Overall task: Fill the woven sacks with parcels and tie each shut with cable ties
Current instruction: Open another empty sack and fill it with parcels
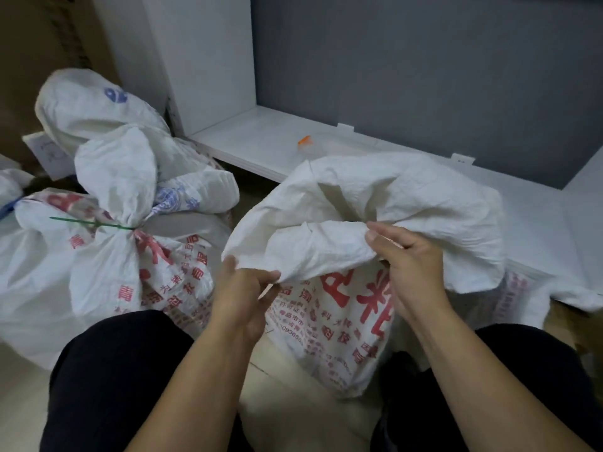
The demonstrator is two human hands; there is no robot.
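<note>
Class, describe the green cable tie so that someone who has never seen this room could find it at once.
Look left of the open sack that both hands hold, to the pile of white sacks. The front sack, printed in red, has a bunched neck. The green cable tie cinches that neck, its thin tail pointing left, the only green thing there.

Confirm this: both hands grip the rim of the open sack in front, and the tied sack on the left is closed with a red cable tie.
One detail is wrong. The head view shows the cable tie on the tied sack is green, not red. The left hand and right hand do grip the rim of the open sack.
</note>
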